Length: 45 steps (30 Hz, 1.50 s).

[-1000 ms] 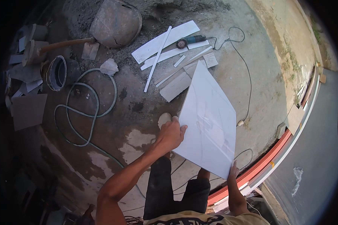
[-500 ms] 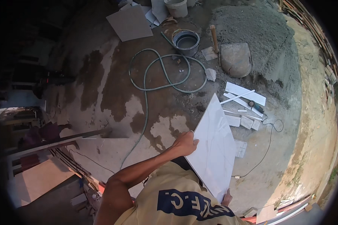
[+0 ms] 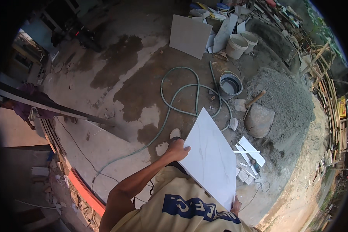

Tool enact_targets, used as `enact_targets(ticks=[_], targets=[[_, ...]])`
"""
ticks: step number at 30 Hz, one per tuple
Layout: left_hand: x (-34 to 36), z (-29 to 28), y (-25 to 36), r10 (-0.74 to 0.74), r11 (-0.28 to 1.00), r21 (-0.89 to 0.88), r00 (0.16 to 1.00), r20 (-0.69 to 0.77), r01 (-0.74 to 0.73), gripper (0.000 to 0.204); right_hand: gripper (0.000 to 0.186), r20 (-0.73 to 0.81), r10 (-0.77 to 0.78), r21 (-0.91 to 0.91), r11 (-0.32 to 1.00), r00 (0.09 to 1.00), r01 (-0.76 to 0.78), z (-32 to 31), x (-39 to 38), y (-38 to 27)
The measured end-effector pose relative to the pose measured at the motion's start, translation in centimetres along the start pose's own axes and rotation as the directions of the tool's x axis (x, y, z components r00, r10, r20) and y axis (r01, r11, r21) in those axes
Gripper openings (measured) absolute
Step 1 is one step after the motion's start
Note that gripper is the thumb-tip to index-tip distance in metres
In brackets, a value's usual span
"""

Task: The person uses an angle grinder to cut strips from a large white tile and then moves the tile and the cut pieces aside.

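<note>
A large white marble-patterned tile (image 3: 212, 158) is held in front of my body, one corner pointing away from me. My left hand (image 3: 177, 150) grips its left edge, with the thumb on the face and the other fingers around the edge. My right hand (image 3: 236, 205) closes on the lower right edge, and most of its fingers are hidden. Just beyond my left hand, the tip of a light shoe (image 3: 175, 133) shows on the floor. Cut tile strips (image 3: 252, 151) and a power tool with a cord (image 3: 255, 165) lie right of the tile.
A green hose (image 3: 164, 123) loops over the wet concrete. Beyond it stand a bucket of water (image 3: 230, 86), a shovel (image 3: 260, 120), a sand heap (image 3: 284, 96), white buckets (image 3: 236, 47) and a leaning tile (image 3: 190, 36). A post (image 3: 58, 105) and another person (image 3: 25, 110) are at left.
The whole view has shifted, so the hose, buckets and shovel appear lower and farther right. Both hands keep hold of the tile. A shoe tip and more of the person at left now show.
</note>
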<state>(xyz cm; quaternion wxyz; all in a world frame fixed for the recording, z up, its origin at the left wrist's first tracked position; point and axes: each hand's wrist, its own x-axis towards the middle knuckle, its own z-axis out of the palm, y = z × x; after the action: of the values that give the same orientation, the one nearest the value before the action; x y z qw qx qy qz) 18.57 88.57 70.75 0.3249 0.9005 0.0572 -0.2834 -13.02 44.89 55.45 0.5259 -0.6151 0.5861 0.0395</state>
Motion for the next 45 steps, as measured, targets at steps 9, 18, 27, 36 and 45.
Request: enact_targets(ticks=[9,18,27,36,45], targets=[[10.1,-19.9,-2.7,-0.176,0.957,-0.233,0.984,0.011,0.174,0.042,0.059,0.122,-0.201,-0.267,0.937,0.972,0.227,18.2,-0.9,-23.7],[21.4,-32.9,-2.8,-0.08,0.916,-0.401,0.981,-0.179,0.001,0.033,0.079,0.175,-0.236,-0.334,0.899,0.956,0.283,33.6,9.0,-40.0],[41.4,-43.4,-3.0,-0.066,0.917,-0.394,0.955,-0.288,-0.055,0.033,0.067,0.281,-0.348,-0.33,0.84,0.895,0.43,55.2,13.4,-59.5],[61.5,-55.3,-4.5,-0.085,0.814,-0.578,0.996,-0.015,0.061,0.042,0.074,0.329,-0.214,-0.574,0.729,0.92,0.375,72.7,14.7,-78.3],[89.2,-61.0,-5.2,-0.273,0.854,-0.43,0.956,0.11,0.293,0.043,0.05,0.244,-0.176,-0.736,0.607,0.954,0.3,85.2,23.6,-83.9]])
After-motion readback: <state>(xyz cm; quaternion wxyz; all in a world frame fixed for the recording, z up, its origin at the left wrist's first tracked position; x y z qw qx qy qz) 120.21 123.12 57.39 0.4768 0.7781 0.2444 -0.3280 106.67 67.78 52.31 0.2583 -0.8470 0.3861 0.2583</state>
